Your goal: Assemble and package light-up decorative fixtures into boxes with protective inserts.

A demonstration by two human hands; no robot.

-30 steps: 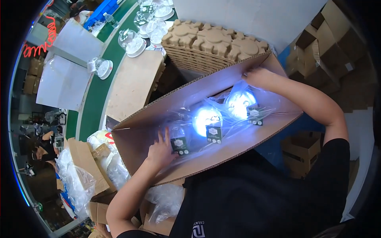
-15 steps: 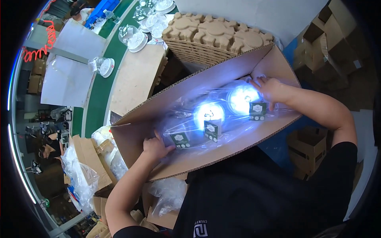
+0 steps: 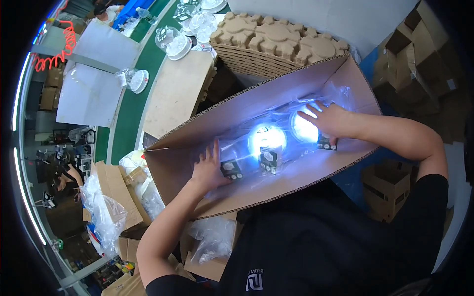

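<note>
A long cardboard box (image 3: 207,209) lies open in front of me, slightly tilted. Inside, clear plastic film (image 3: 256,180) covers a row of domed lights. Two glow bright blue-white: a middle light (image 3: 266,139) and a right light (image 3: 302,127). Dark green tags show under the film, among them a middle tag (image 3: 269,162) and a left tag (image 3: 231,170). My left hand (image 3: 207,170), fingers spread, presses on the film at the box's left end. On the right light rests my right hand (image 3: 330,120), its fingers also spread, partly covering the light and its tag.
Beyond the box stands a stack of moulded pulp trays (image 3: 281,37). To the left, a green conveyor (image 3: 129,111) carries several clear domes on white bases (image 3: 178,48), beside a wooden board (image 3: 175,93). Cardboard boxes (image 3: 387,190) stand at right; plastic bags (image 3: 210,239) fill a carton below.
My right hand has moved left from the box's right end onto the right light. My left hand has shifted inward and up over the film. The view has shifted slightly.
</note>
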